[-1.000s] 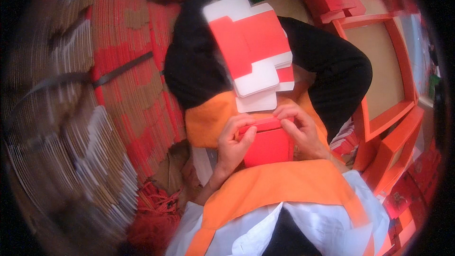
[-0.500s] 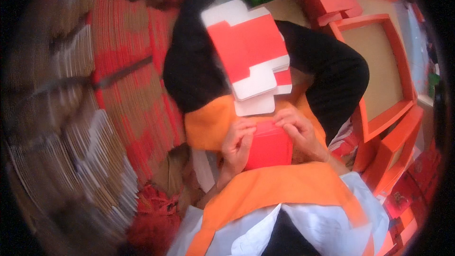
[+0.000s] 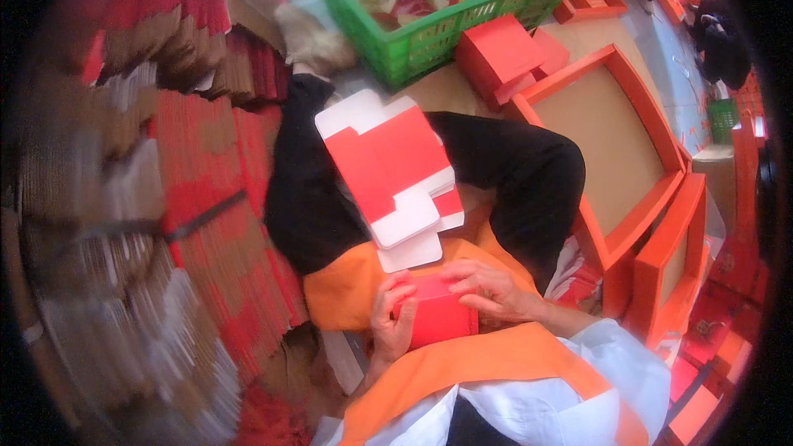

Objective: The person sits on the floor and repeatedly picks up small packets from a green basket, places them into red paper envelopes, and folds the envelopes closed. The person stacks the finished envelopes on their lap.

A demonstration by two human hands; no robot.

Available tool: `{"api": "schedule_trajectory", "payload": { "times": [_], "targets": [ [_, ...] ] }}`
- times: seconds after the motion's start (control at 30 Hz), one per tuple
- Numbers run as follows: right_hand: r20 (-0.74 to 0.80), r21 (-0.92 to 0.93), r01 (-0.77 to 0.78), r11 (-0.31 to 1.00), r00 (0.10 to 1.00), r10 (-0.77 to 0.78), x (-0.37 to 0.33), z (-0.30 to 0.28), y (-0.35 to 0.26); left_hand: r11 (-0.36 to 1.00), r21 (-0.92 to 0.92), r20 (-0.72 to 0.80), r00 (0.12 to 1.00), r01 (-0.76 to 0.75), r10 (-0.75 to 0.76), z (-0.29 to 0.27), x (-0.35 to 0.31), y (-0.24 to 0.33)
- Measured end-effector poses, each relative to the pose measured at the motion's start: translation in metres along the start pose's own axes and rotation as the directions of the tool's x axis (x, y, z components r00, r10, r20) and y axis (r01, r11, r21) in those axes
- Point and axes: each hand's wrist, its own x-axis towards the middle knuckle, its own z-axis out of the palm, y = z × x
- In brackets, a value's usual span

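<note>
A small red box (image 3: 442, 320) stands in front of my orange apron, between my two hands. My left hand (image 3: 391, 315) is closed on its left side, with the fingertips at the upper corner. At the upper right edge, the bent fingers of my right hand (image 3: 486, 287) press on the box. Just beyond the hands, a small stack of flat red-and-white carton blanks (image 3: 384, 169) rests across my lap, its white flaps stepped at both ends. The underside of the box is hidden.
Tall bundles of flattened cartons (image 3: 206, 190) crowd the left, held by a dark strap (image 3: 206, 216). Ahead is a green crate (image 3: 413, 43) of small packets. A closed red box (image 3: 498, 58) stands beside it. Shallow orange trays (image 3: 615, 252) lie on the right.
The view has swung, so the lap and hands appear lower and further left, and the crate's packets show. My right fingers now lie across the box's top edge, where both hands pinched before.
</note>
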Motion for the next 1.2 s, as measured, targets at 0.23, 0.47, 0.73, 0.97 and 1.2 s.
{"api": "schedule_trajectory", "payload": {
  "times": [0.23,0.47,0.73,0.97,1.2],
  "targets": [
    [-0.033,0.026,-0.227,0.973,0.973,0.228,0.040,-0.059,-0.016,0.891,-0.425,-0.019,0.982,0.161,-0.186,0.003,0.058,0.019],
    [-0.642,0.438,0.070,0.896,0.722,0.258,0.112,-0.199,0.002,0.995,0.057,-0.341,0.939,0.078,-0.054,-0.009,0.136,-0.034],
    [-0.780,-0.206,-0.156,0.966,0.622,-0.066,0.126,-0.207,0.036,0.959,0.204,-0.351,0.929,0.199,-0.118,0.011,0.163,-0.074],
    [-0.384,-0.086,-0.133,0.987,0.919,0.091,0.115,-0.056,0.031,0.931,0.365,-0.421,0.895,0.019,0.147,0.006,0.157,-0.075],
    [0.036,0.807,-0.403,0.432,0.763,0.646,0.099,0.028,0.064,0.996,0.069,-0.515,0.857,0.063,-0.018,0.005,0.142,-0.060]
  ]
}}
